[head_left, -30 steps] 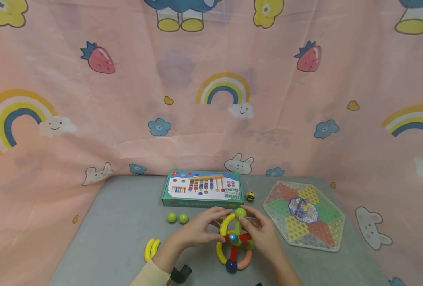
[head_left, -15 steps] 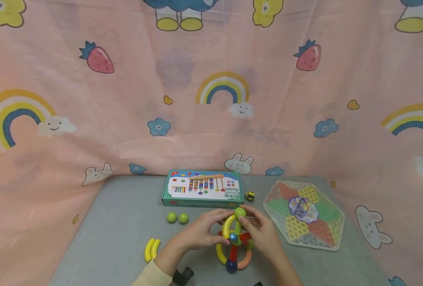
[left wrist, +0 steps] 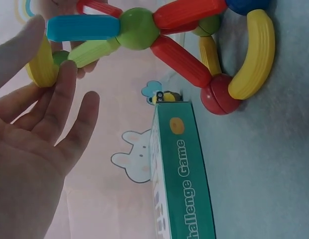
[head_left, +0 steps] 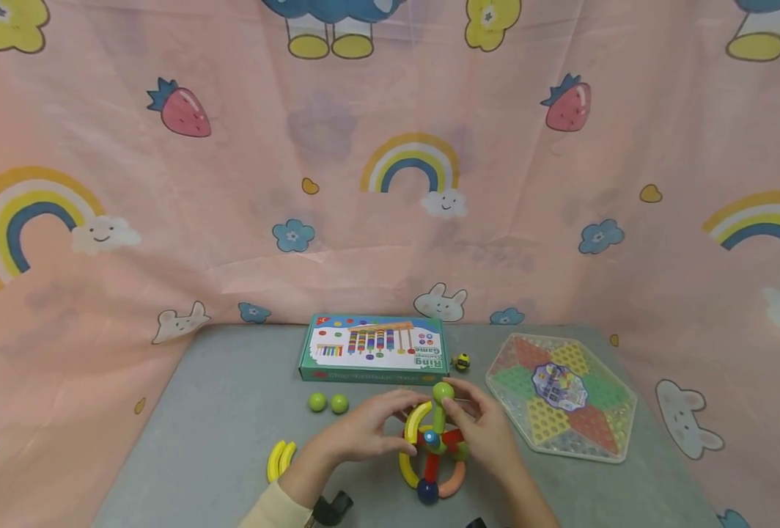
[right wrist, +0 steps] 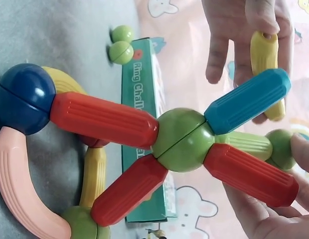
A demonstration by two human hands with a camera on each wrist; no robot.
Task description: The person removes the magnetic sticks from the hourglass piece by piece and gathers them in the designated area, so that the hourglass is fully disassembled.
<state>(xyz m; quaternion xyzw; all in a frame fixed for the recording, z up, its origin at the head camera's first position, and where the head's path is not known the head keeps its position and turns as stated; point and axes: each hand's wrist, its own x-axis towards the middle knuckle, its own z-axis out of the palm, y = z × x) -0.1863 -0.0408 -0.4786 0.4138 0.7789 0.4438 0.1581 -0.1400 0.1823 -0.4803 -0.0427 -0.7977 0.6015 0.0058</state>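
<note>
A magnetic stick-and-ball model stands on the table, its green centre ball [right wrist: 182, 139] joined to red sticks [right wrist: 107, 119], a blue stick [left wrist: 83, 28] and a light green stick. My right hand [head_left: 487, 434] pinches the green ball [head_left: 443, 391] at the top of the light green stick. With thumb and fingers, my left hand [head_left: 365, 431] pinches a curved yellow stick [left wrist: 43, 62], upright beside the model. The stick's upper end is close to the top green ball. Below, the base has a dark blue ball [head_left: 427, 491], a pink curved stick [right wrist: 26, 181] and yellow curved sticks [left wrist: 255, 55].
Two loose green balls [head_left: 328, 402] and two yellow curved sticks [head_left: 281, 460] lie left. Behind stand a green ring game box [head_left: 374, 349] and a small bee toy [head_left: 460, 362]. A hexagonal checkers board [head_left: 561, 398] lies right. A pink printed cloth [head_left: 390, 249] hangs behind.
My left hand has shifted the curved yellow stick slightly toward me, its upper end a little lower beside the top green ball. The right hand keeps its hold with hardly any movement.
</note>
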